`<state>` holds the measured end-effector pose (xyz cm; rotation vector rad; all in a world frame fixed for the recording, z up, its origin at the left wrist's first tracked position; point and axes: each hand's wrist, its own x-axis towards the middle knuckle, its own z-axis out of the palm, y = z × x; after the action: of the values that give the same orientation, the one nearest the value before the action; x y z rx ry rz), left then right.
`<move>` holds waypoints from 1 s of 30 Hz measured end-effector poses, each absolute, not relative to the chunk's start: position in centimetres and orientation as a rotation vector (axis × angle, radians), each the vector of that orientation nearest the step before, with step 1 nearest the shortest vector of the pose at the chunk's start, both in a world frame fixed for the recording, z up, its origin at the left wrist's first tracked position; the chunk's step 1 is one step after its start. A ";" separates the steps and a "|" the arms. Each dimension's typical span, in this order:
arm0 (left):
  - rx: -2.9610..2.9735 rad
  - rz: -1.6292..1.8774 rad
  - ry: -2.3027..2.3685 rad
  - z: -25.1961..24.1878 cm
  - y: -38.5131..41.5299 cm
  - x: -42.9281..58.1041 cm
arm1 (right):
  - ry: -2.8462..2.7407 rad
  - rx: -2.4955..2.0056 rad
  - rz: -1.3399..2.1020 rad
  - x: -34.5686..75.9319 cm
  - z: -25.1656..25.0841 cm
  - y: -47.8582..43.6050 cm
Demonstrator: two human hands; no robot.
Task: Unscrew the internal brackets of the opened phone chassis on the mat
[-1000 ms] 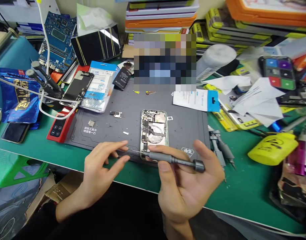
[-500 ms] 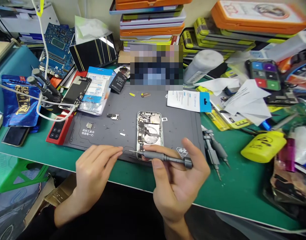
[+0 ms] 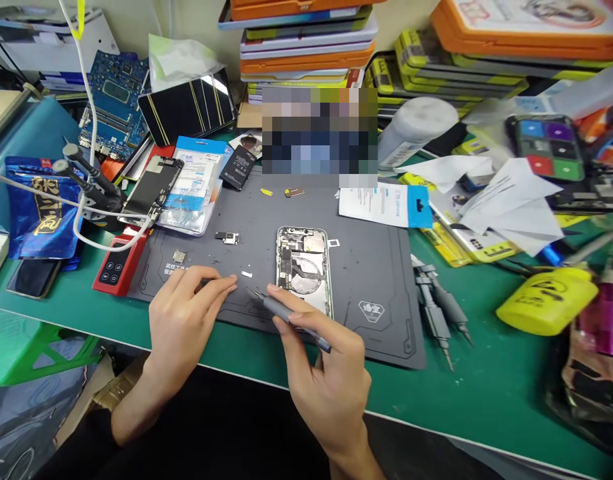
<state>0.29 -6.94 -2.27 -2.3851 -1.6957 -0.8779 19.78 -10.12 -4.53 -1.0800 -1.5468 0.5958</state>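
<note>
Screwdriver (image 3: 282,309), one: since the earlier frame we find it swung from lying across a spread right hand (image 3: 329,360) to a slant, gripped in its fingers. Left hand (image 3: 182,323), one: fingers pinched together — on what, if anything, we cannot tell. Opened phone (image 3: 305,267), one, on the grey mat (image 3: 356,267); further drivers (image 3: 435,320), two, at its right edge.

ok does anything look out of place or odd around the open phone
A small white frame juts from or lies against the right edge of the open phone, breaking its outline. A black-and-silver part lies loose on the gray mat, fitted to nothing. Farther right, white paper looks creased.
</note>
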 end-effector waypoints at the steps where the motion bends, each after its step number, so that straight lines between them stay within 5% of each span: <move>1: -2.401 -0.886 -1.684 -2.2 -6.9 0.3 | -1.528 -1.084 0.611 19.8 -4.4 -10.1; 15: -2.442 -1.003 -1.775 -2.2 -7.4 -0.1 | -1.385 -1.156 0.610 19.8 -4.2 -10.5; 30: -2.551 -1.590 -1.908 -1.6 -8.5 -0.1 | -1.257 -1.056 0.513 19.7 -4.4 -10.4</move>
<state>-0.09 -8.49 -1.64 -2.5509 -1.9075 -1.5905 19.69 -10.38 -4.43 -1.0557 -1.2569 0.5131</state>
